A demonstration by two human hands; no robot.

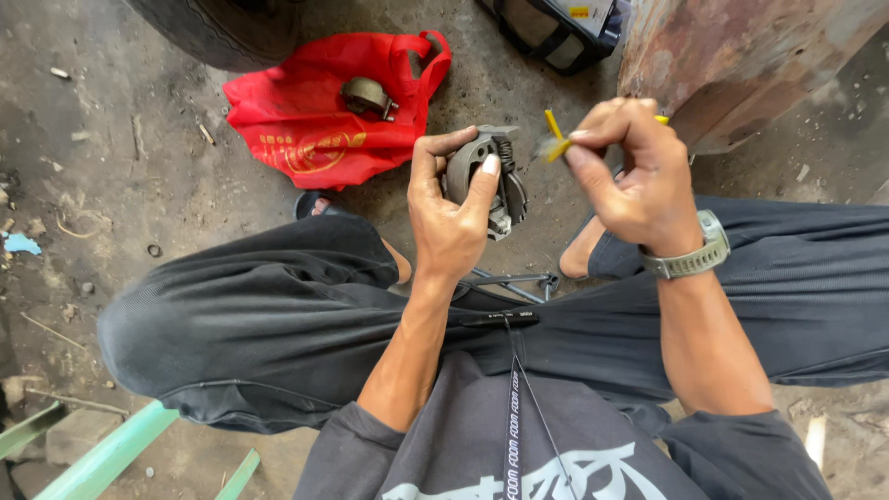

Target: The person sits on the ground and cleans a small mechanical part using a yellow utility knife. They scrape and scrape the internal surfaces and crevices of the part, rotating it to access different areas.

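Head view, looking down: near the middle of the frame the person's legs in dark trousers [278,324] fill the lower half, knees spread over a dirty concrete floor [120,176]. At upper right stands a rusty metal body [741,65], and at upper left a dark tyre [222,28] edges in. Below the tyre, a red bag [315,111] lies on the floor with a curved metal part [368,95] resting on it. At centre, the left hand [449,218] has its fingers [483,181] wrapped round a grey metal assembly with a spring [495,181], held above the floor between the knees. Just right of it, the right hand [639,176], wearing a wristwatch [694,255], pinches a small yellow tool [556,139] between closed fingertips, its tip just beside the assembly.
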